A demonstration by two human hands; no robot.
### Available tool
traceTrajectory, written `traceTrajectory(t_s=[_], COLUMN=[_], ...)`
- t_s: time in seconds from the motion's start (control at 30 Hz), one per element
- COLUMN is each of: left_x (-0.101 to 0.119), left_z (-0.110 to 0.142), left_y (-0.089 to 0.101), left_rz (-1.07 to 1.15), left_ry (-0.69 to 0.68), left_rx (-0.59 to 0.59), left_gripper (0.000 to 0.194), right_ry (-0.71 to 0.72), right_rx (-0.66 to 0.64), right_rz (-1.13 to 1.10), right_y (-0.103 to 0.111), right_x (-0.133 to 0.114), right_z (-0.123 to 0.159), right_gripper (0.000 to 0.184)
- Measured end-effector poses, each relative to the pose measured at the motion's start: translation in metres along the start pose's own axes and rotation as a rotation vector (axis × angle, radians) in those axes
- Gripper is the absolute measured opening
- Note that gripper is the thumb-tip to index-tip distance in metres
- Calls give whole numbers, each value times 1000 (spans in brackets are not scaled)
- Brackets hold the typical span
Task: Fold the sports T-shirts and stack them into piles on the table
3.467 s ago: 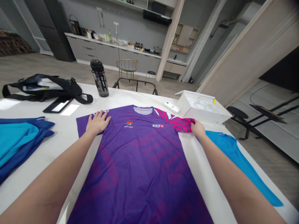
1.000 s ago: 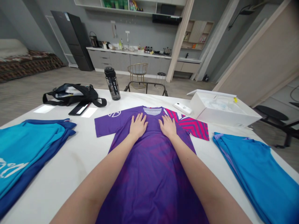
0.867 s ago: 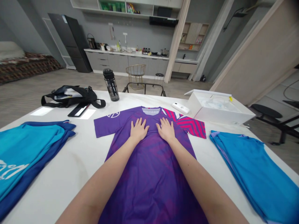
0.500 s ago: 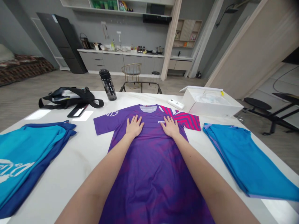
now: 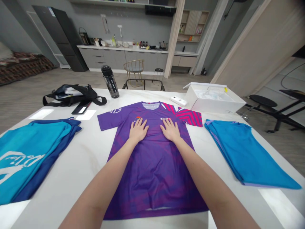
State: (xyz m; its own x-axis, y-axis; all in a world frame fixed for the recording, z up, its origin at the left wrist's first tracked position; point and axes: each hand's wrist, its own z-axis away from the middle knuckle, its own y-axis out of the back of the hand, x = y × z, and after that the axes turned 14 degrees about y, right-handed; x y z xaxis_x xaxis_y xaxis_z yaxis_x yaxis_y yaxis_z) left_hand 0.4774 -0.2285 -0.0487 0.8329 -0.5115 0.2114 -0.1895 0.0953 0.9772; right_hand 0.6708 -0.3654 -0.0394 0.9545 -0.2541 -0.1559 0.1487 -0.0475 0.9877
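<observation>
A purple short-sleeved jersey (image 5: 154, 165) lies spread face up on the white table (image 5: 85, 152), its collar at the far side and its hem toward me. One sleeve, on the right, has pink and purple stripes. My left hand (image 5: 138, 130) rests flat on the jersey's chest, fingers spread, just below a small orange logo. My right hand (image 5: 171, 129) lies flat on the other side of the chest, fingers apart, beside a white printed mark. Some creases run across the lower half of the jersey.
Folded blue shirts lie to the left, a turquoise shirt (image 5: 28, 156) on top. At right is a folded blue garment (image 5: 247, 152). Along the far edge are a black bag (image 5: 73, 95), phone (image 5: 81, 107), bottle (image 5: 110, 82), white device (image 5: 178, 101) and white box (image 5: 214, 100).
Both hands have slid slightly toward me over the jersey, uncovering the orange logo. My view has tilted down, and the jersey's hem now shows.
</observation>
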Motion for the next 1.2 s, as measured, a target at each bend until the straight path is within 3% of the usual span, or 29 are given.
traceTrajectory(t_s=[0.1, 0.2, 0.37, 0.47, 0.53, 0.73, 0.83, 1.0, 1.2], left_x=[-21, -23, 12, 26, 22, -18, -24, -11, -8], left_z=[-4, -2, 31, 53, 61, 65, 61, 50, 57], left_y=[8, 15, 11, 3, 1, 12, 18, 21, 14], left_rz=[-9, -19, -31, -26, -20, -24, -26, -8, -12], left_ry=[68, 85, -103, -136, -119, -53, -30, 46, 22], left_rx=[-43, -56, 96, 84, 62, -1, -33, -85, -4], left_gripper=[65, 64, 57, 57, 58, 63, 65, 64, 66], right_ry=[-71, -99, 101, 140, 113, -15, -51, -137, -111], right_rx=[-12, -9, 71, 52, 49, 27, -22, -121, -33], right_rz=[21, 19, 3, -34, -33, -26, -68, -188, -33], right_y=[6, 11, 8, -3, -7, 1, 13, 26, 10], right_x=[29, 33, -24, -58, -64, -19, -2, -6, -15], right_z=[11, 16, 22, 32, 40, 62, 61, 39, 46], right_gripper=[73, 73, 66, 65, 65, 70, 81, 78, 73])
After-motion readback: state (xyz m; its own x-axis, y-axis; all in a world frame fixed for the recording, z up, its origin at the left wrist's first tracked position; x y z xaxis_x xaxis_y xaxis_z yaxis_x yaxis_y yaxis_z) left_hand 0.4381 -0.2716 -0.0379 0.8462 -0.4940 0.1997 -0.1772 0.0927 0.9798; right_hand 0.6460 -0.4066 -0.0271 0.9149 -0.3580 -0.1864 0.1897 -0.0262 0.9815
